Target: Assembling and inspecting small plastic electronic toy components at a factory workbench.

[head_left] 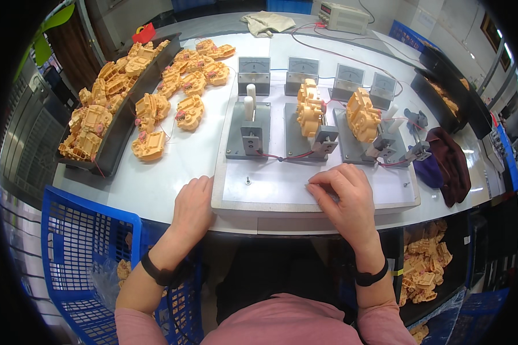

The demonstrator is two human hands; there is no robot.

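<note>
My left hand (pixel 194 204) lies on the table against the left edge of a white test board (pixel 270 204), fingers loosely stretched and holding nothing visible. Over the front of the board, my right hand (pixel 345 192) has its thumb and forefinger brought together; whatever may be between the tips is too small to make out. Beyond it, a yellow plastic gear housing (pixel 309 112) sits upright on the middle grey fixture, and another yellow housing (pixel 364 118) on the fixture to its right. The left fixture (pixel 231 138) carries only its white pegs and a metal bracket.
Panel meters (pixel 254 72) line the board's back. Loose yellow housings (pixel 149 145) lie at left, beside a full black tray (pixel 106 155). A blue basket (pixel 92 210) stands front left, a box of housings (pixel 426 267) front right. Dark cloth (pixel 448 167) lies at right; a power supply (pixel 344 18) stands behind.
</note>
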